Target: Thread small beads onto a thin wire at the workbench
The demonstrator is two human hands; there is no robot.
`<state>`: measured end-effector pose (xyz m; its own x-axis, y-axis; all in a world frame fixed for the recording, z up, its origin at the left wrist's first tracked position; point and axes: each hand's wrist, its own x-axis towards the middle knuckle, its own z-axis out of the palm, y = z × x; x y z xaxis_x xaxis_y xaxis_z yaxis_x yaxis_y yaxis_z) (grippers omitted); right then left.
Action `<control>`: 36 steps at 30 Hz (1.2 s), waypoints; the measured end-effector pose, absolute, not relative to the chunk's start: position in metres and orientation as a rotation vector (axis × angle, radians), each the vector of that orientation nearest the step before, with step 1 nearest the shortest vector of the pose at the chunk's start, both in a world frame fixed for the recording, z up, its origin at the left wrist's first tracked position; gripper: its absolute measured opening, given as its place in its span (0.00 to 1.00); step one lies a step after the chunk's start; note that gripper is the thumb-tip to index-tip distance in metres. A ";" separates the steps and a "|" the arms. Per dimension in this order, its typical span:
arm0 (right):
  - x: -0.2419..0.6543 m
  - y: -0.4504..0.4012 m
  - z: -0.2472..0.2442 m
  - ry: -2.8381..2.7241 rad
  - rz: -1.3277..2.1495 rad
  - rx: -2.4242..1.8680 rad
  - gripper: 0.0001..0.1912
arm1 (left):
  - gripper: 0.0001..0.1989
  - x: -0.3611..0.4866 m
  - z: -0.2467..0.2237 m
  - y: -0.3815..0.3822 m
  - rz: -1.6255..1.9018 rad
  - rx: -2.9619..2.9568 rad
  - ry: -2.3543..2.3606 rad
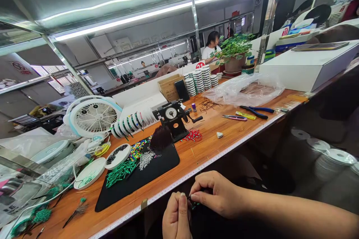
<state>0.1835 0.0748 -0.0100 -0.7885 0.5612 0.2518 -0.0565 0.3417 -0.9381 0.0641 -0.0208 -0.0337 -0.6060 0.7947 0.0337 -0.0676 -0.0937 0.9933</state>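
head view. low in the frame, the hands work close together just past the table's [209,145] taped front edge, over dark cloth or shadow. the right hand [215,194] comes in from the right, its forearm [294,209] reaching across nearly level. its fingers are curled, with thumb and forefinger closed in a tight pinch on a thin dark strand with tiny green beads [194,205], which sits between the two hands. the left hand [176,218] stands upright and mostly closed, backs of the fingers toward the camera; whether it grips the strand cannot be told from this angle.

likely trouble, as judged: if the pinch loosens, beads this small could slide off the strand and fall into the dark below the edge, where they would be hard to find. on the table, a black mat [126,198] holds a heap of green bugle beads [120,173] and mixed seed beads [138,148], both unconfined, so a stray sleeve could scatter them. loose red beads [193,135] lie beside a dial-faced winding machine [171,119] and could roll the same way. blue-handled pliers [254,111] lie well apart from the hands.
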 end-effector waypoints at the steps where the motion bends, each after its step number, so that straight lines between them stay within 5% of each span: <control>1: 0.183 0.075 -0.011 -2.056 1.487 -0.455 0.08 | 0.24 0.064 -0.034 -0.021 1.774 0.803 1.556; 36: 0.179 0.076 -0.010 -1.991 1.595 -0.507 0.09 | 0.23 0.063 -0.041 -0.020 1.740 0.923 1.609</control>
<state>0.1795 0.0763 -0.0095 -0.7869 0.5928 0.1717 -0.0382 0.2309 -0.9722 0.0626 -0.0204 -0.0406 -0.5861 0.8044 0.0975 0.0343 -0.0955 0.9948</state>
